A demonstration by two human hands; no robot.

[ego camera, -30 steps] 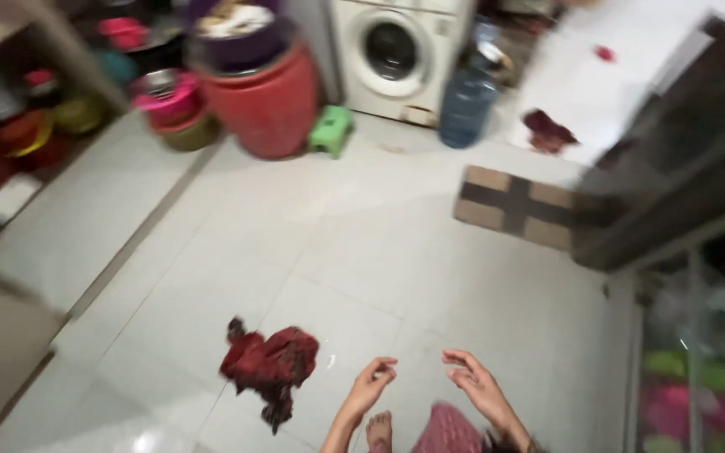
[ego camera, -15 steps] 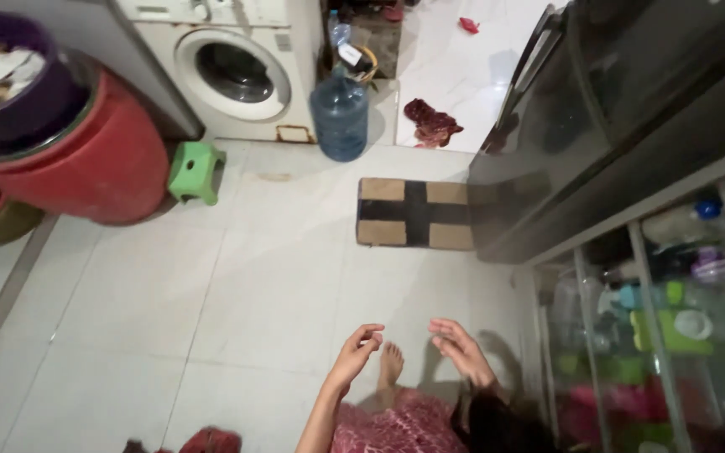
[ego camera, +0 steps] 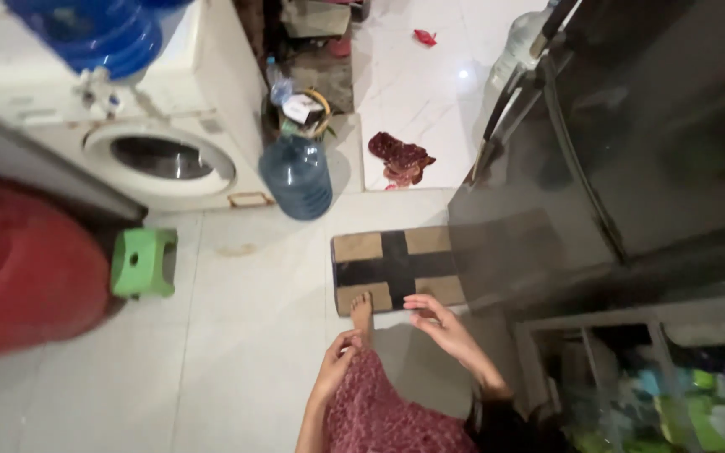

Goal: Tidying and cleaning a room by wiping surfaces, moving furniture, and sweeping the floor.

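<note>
The left hand (ego camera: 335, 362) hangs with fingers loosely curled on nothing, touching the red patterned skirt (ego camera: 383, 415), while the right hand (ego camera: 444, 327) is spread open and empty just above the near edge of the brown-and-black doormat (ego camera: 396, 267). A bare foot (ego camera: 362, 315) steps onto that mat. Farther off stand a green stool (ego camera: 144, 262), a blue water jug (ego camera: 297, 176), a washing machine (ego camera: 161, 151) and a dark fridge (ego camera: 614, 151).

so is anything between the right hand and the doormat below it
Nothing visible does. The right hand hangs empty just over the near edge of the brown-and-black doormat; only the bare foot touches that edge, to the left.
</note>
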